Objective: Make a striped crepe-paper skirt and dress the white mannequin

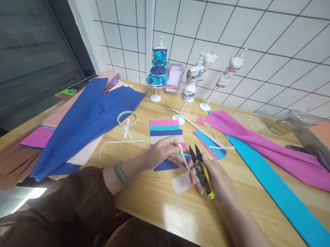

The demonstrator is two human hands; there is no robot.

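Note:
My left hand [164, 151] pinches the upper end of a narrow white strip of tape [184, 158], which hangs down toward the right. In my right hand [218, 176] is a pair of yellow and green thread snips [203, 175], dark blades apart and pointing up, close beside the strip. Under and behind my left hand lies a sheet of striped crepe paper [166, 130] in pink, turquoise, navy and pale pink. A small pale pink paper piece [182, 183] rests on the table just below my hands.
Blue crepe paper [88, 122] covers the left side, near a tape roll [127, 119]. Several small mannequins stand at the back, one in a blue dress [158, 67]. Magenta crepe paper [265, 145] and a turquoise strip [284, 199] stretch across the right, near a glass jar [282, 126].

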